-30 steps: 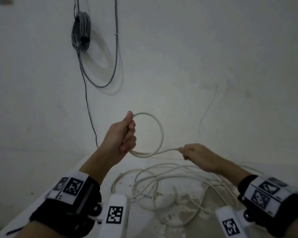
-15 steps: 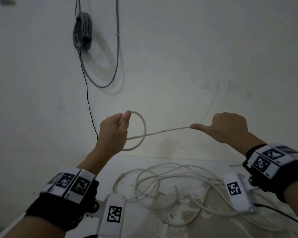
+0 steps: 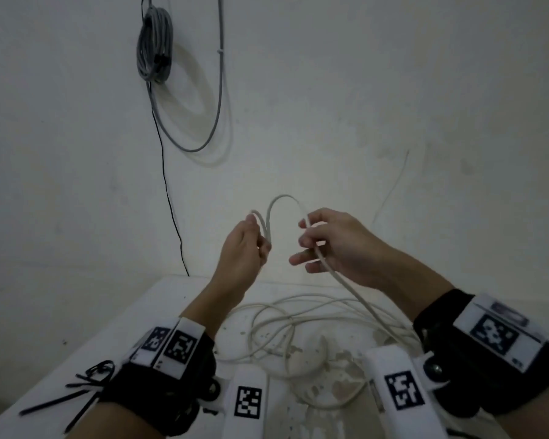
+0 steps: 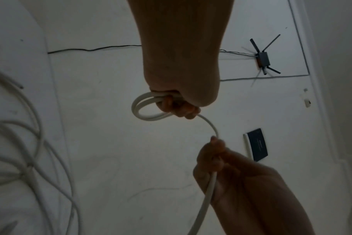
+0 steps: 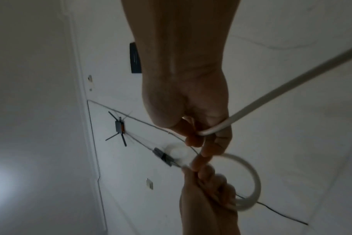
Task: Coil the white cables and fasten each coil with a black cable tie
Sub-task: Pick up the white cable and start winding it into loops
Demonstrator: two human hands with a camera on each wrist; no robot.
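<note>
My left hand point(image 3: 251, 239) grips a small coil of white cable point(image 4: 143, 109) held up above the table; the coil point(image 5: 249, 182) shows two turns. From it the white cable point(image 3: 286, 199) arches over to my right hand point(image 3: 317, 245), which holds the strand point(image 4: 209, 190) between thumb and curled fingers. Below my right hand the cable point(image 3: 355, 296) slopes down to a loose tangle of white cable point(image 3: 286, 331) on the table. Several black cable ties point(image 3: 76, 388) lie at the table's near left, beside my left wrist.
A white table point(image 3: 146, 312) with chipped paint stands against a white wall. A grey cable bundle point(image 3: 154, 42) hangs on the wall at upper left, with a thin black wire point(image 3: 168, 198) running down behind the table. A router point(image 4: 262, 58) is fixed on another wall.
My right hand has swung back in from the right toward my left hand, bending the straight strand into a fresh arch. Both hands now sit close together, lower and more central.
</note>
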